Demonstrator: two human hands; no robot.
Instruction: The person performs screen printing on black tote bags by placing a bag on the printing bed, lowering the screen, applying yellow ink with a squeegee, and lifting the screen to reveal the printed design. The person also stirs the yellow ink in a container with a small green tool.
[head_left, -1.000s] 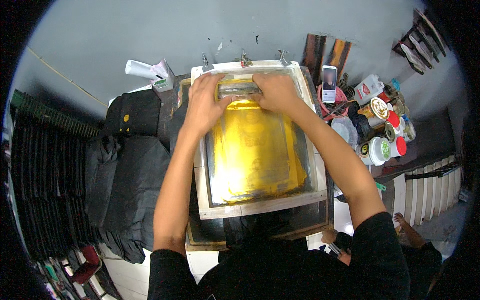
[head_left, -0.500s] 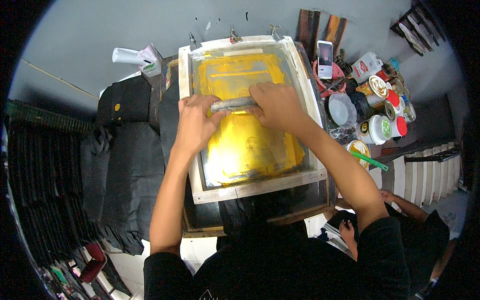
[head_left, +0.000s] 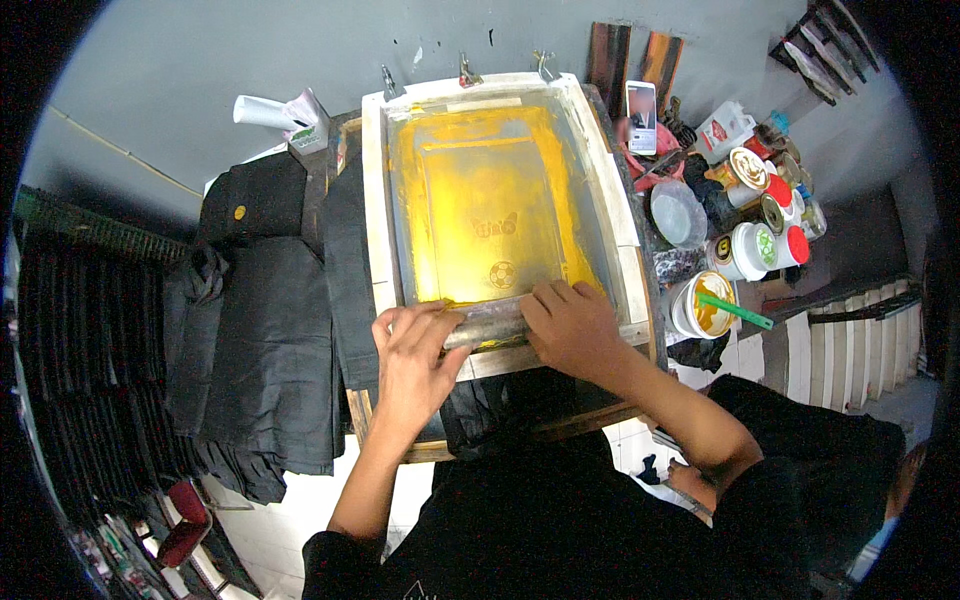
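A white wooden screen-printing frame (head_left: 378, 220) lies on the table, its mesh smeared with yellow ink (head_left: 440, 240). Across the near end of the mesh rests a squeegee (head_left: 492, 327) with a worn grey handle. My left hand (head_left: 412, 345) grips its left end, the thumb on the near side. On the right end my right hand (head_left: 572, 322) is closed, with fingers curled over the top. A small ball-shaped design (head_left: 502, 274) shows in the mesh just beyond the squeegee. The squeegee's blade edge is mostly hidden.
Metal clamps (head_left: 468, 72) hold the frame's far edge. To the right stand several tubs, an ink bucket (head_left: 690, 305) with a green spatula (head_left: 735, 311) and a phone (head_left: 641, 118). Black cloth (head_left: 275, 340) lies to the left. Another person (head_left: 800, 460) sits at the lower right.
Both hands have drawn the squeegee toward me, from the middle of the mesh to its near end. The printed shapes in the mesh now show more plainly behind it.
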